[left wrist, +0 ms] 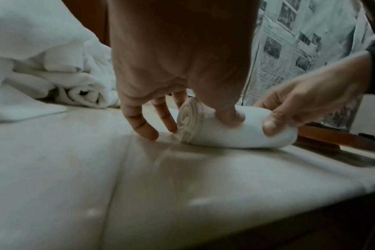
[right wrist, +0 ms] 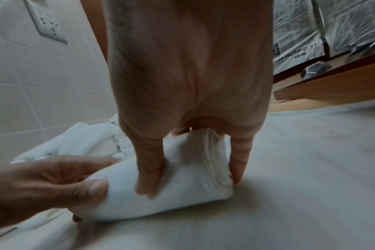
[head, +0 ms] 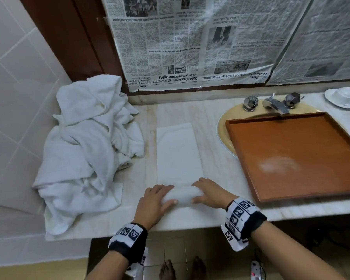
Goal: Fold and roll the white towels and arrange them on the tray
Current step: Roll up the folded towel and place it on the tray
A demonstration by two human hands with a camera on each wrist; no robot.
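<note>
While the head view shows both hands curled around a half-rolled white towel [head: 178, 196] on the counter [head: 210, 122] beside the wooden tray [head: 291, 154], the wrist views show left hand [left wrist: 178, 71] and right hand [right wrist: 188, 81] gripping its ends, so even pressure should keep the roll tight.

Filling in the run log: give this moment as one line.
step: rolling folded towel | left hand: grips roll | right hand: grips roll | tray: no towels | towel pile: waiting, left
</note>
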